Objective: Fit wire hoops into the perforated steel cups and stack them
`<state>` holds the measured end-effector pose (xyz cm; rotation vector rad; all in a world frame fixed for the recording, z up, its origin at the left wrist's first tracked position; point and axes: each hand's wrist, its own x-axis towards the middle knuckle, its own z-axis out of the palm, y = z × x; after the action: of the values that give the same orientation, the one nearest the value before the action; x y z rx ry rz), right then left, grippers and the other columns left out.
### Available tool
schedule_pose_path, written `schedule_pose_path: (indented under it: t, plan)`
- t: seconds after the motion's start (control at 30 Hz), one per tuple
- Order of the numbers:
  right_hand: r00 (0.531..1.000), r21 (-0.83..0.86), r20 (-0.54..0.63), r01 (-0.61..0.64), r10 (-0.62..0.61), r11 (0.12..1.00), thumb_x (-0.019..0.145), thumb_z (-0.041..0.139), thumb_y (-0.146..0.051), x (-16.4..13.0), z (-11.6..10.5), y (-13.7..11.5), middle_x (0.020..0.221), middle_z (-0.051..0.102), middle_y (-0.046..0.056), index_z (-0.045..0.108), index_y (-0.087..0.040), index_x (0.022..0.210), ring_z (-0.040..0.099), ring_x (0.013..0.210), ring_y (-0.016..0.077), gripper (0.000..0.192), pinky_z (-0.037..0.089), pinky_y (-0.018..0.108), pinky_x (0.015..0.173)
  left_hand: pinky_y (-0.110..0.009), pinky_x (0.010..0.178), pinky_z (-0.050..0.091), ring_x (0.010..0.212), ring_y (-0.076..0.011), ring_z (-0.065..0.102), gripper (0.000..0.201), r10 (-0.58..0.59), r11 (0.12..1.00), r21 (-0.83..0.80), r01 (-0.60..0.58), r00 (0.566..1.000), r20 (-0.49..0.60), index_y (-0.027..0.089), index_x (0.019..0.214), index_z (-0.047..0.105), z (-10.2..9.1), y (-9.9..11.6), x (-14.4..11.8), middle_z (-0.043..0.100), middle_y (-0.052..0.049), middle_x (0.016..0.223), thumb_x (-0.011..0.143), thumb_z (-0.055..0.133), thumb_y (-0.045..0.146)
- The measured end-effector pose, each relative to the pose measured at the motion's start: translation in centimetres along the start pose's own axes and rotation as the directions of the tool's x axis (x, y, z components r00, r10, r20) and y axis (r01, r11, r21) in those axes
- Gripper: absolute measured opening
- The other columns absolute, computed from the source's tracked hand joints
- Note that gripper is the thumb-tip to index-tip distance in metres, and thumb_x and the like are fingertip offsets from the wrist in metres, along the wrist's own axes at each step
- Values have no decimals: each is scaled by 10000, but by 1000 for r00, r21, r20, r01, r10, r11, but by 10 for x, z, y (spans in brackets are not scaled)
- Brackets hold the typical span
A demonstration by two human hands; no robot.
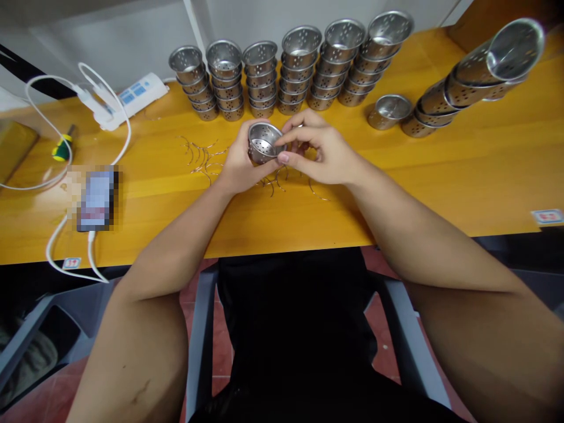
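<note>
The left hand grips a perforated cup above the surface; the right hand pinches at its rim. The cup could slip, since the smooth metal is held by fingertips, and scatter the wire hooks below.

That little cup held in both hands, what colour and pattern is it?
The cup is shiny silver metal, dotted with small round holes; the head view shows it.

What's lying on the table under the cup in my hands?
Thin bent wire pieces lie scattered on the table beneath the perforated metal cup. Both hands cover some, so their count stays hidden.
</note>
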<state>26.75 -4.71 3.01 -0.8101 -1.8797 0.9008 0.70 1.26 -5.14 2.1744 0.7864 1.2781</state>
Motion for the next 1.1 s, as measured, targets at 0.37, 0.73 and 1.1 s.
schedule_pose_path:
  t: [0.37,0.73,1.1]
  plan:
    - [983,-220,39,181,-177,959,933,1004,-836,1,9,27,1688,715,163,690,-318,1715,677,1570,484,989,641,654,1316,-666,1358,620,1542,-374,679,1331,-36,999,-27,40,989,141,377,1747,331,2,-1,0,685,-102,1694,784,961,1047]
    - [909,-691,-377,-402,176,600,846,1003,-95,-4,-108,7,1701,621,276,687,-136,1682,658,1632,468,895,462,590,1489,-534,1135,732,1515,-352,754,1081,21,999,-37,-16,989,144,514,1860,235,3,-24,-9,562,-129,1830,1035,822,890]
    - [665,-670,-608,-723,434,169,1020,1021,-113,4,-104,-4,1906,410,344,505,-13,1802,455,1821,446,942,393,474,1507,-497,1150,728,1517,-335,727,927,-12,999,49,3,983,185,390,1844,364,-2,-12,-10,558,-165,1856,1102,842,676]
